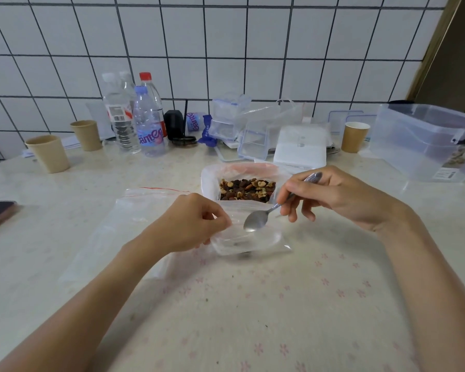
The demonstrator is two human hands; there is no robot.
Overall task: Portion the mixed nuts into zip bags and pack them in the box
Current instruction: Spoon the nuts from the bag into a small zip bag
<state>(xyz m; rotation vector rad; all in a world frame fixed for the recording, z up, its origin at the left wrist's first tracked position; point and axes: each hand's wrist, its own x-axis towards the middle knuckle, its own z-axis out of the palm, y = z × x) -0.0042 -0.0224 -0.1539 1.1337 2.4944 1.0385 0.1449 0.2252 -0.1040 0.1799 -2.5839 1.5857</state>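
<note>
Against white tiled wall (226, 36), pale floral table (253, 304); behind, water bottles (134, 119), paper cups (49, 153), clear lidded box (424, 140) far right; at centre, mixed nuts (247, 189) in open container; nearer, zip bag (249, 234) pinched at mouth by left hand (191, 224); spoon (255, 220), empty, gripped by right hand (336, 196) above bag.

White tiled wall (226, 44), floral table (279, 304).

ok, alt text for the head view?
Left hand pinches open a small zip bag while the right hand holds an empty spoon over it; mixed nuts sit just behind, on a cluttered table.
</note>
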